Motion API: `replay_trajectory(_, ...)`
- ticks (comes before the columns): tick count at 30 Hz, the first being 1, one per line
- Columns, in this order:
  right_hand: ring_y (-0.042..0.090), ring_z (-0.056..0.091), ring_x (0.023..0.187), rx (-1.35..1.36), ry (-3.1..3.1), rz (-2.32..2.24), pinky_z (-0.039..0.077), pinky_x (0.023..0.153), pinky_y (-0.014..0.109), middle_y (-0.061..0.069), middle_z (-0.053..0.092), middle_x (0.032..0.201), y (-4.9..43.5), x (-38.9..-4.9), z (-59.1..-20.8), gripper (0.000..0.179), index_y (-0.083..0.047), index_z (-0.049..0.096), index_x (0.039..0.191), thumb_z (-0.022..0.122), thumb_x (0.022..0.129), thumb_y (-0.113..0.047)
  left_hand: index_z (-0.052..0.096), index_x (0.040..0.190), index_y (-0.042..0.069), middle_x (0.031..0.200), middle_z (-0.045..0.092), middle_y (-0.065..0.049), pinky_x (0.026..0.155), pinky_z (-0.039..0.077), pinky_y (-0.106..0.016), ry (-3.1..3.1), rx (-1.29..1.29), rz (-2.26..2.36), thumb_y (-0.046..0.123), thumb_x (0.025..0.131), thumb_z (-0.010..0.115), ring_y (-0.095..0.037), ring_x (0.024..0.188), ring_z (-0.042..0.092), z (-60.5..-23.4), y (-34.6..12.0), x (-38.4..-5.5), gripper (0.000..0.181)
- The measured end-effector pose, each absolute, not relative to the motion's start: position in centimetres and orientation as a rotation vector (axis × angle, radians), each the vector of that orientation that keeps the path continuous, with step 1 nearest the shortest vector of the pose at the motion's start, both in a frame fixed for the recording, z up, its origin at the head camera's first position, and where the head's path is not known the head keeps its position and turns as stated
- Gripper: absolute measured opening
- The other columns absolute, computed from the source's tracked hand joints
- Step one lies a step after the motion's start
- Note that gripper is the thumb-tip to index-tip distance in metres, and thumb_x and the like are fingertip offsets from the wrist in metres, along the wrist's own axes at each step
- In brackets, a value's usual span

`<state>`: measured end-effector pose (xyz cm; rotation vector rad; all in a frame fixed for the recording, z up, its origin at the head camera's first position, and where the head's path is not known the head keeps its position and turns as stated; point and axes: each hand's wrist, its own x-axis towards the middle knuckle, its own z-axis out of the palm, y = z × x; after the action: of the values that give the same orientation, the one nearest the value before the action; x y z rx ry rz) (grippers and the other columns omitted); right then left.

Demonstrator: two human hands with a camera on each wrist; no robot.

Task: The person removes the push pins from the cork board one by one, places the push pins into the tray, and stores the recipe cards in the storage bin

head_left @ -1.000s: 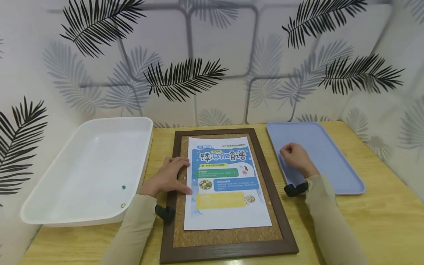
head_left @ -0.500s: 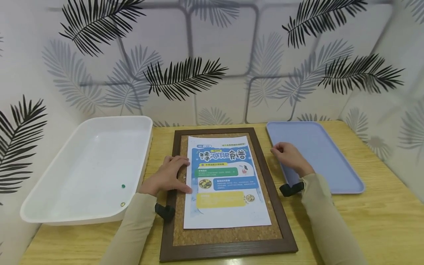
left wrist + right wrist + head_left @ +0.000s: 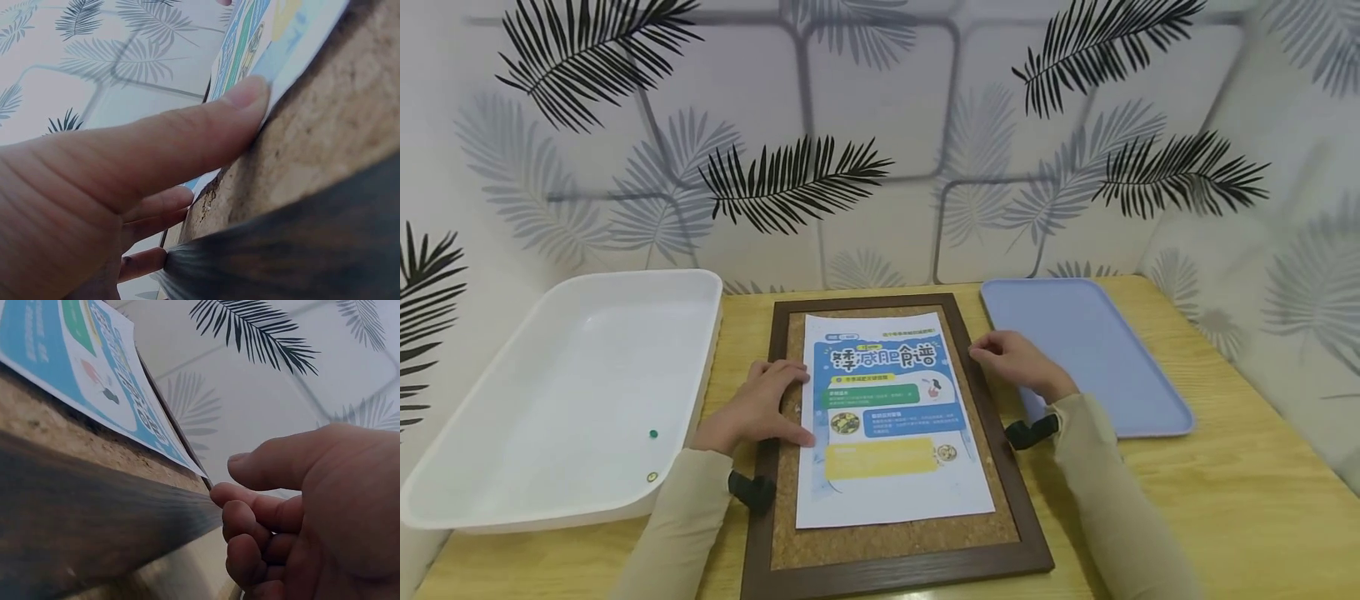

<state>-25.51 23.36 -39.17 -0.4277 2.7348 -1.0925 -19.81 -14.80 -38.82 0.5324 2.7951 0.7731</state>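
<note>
A printed poster (image 3: 887,505) with blue, green and yellow blocks lies on a cork board (image 3: 784,508) in a dark brown frame. My left hand (image 3: 757,410) rests at the board's left side, thumb and fingers spread. Its thumb presses on the poster's left edge in the left wrist view, and its other fingertips reach that edge farther up. My right hand (image 3: 1024,363) is beside the frame's right side, fingertips close to the wood. In the right wrist view its fingers (image 3: 240,519) curl loosely, the thumb apart from them, and nothing shows between them.
At the left stands a white tub (image 3: 587,375) with a green pushpin (image 3: 653,433) and a small gold pin (image 3: 652,477) in it. A pale blue tray (image 3: 1097,358) lies to the right on the wooden table (image 3: 1232,492). A leaf-patterned wall closes off the back.
My right hand has moved left, from over the blue tray to the frame's right side. My left hand keeps its place on the poster. The head view has turned slightly right.
</note>
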Motion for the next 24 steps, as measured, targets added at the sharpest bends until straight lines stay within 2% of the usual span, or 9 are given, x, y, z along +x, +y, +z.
replay_trajectory(4,0.022,0.058,0.089,-0.479,2.751,-1.011,0.047,0.081,0.034,0.017,0.068,0.106,22.8,-25.5,-39.2,0.029,0.004,0.066,0.112,0.053,0.098,-0.018,0.05,0.135,0.0,0.148,0.039,-0.015,0.106,0.034,-0.054,2.794,0.545,0.784,0.039,0.063,0.089,-0.035,0.128,0.028,-38.8,-14.9,-19.8,0.09)
replay_trajectory(16,0.018,0.056,0.084,-0.534,2.717,-0.936,0.046,0.076,0.03,0.015,0.069,0.103,21.8,-25.5,-39.4,0.029,0.004,0.067,0.113,0.054,0.098,-0.018,0.051,0.134,0.0,0.148,0.039,-0.015,0.106,0.033,-0.053,2.787,0.554,0.795,0.037,0.064,0.089,-0.036,0.129,0.027,-38.7,-15.2,-19.8,0.088)
replay_trajectory(24,0.021,0.059,0.085,-0.55,2.735,-0.896,0.047,0.077,0.035,0.018,0.068,0.105,21.0,-25.1,-39.1,0.03,0.006,0.066,0.112,0.055,0.097,-0.017,0.05,0.135,0.001,0.149,0.038,-0.014,0.106,0.034,-0.053,2.781,0.527,0.795,0.037,0.064,0.088,-0.035,0.13,0.027,-38.8,-15.3,-19.7,0.089)
